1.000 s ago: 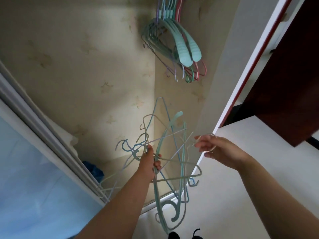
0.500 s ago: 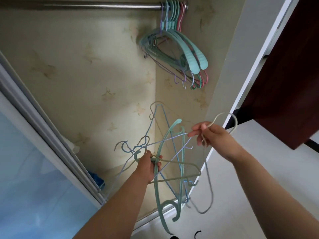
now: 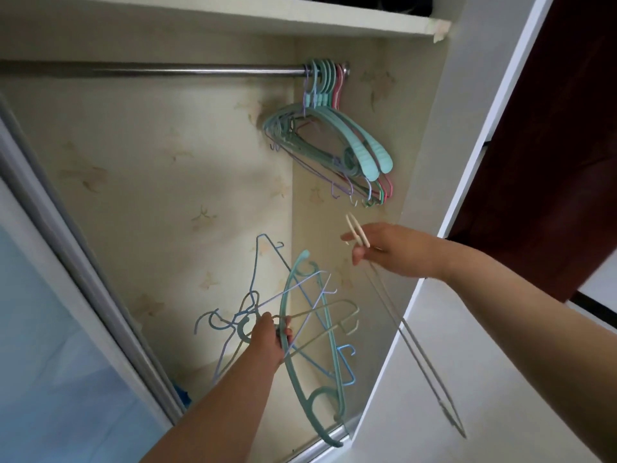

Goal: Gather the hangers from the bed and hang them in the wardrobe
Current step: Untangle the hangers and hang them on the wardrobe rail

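My left hand (image 3: 268, 340) grips a tangled bunch of hangers (image 3: 312, 332) low inside the wardrobe: a wide teal plastic one, thin blue, lilac and beige wire ones. My right hand (image 3: 384, 250) pinches a single thin cream hanger (image 3: 397, 315) by its neck; its hook points up and its body trails down to the lower right. Above, a metal rail (image 3: 167, 70) carries several teal, pink and lilac hung hangers (image 3: 334, 142) bunched at its right end. My right hand is below and slightly right of that bunch.
A white shelf (image 3: 267, 18) caps the wardrobe above the rail. A sliding door with a metal frame (image 3: 83, 262) and pale blue panel closes the left side. The white side panel (image 3: 434, 162) and a dark red door (image 3: 551, 128) stand on the right.
My right hand has lifted the cream hanger free of the bunch and up toward the rail. The view has tilted up, bringing rail and shelf into sight. My left hand keeps its grip.
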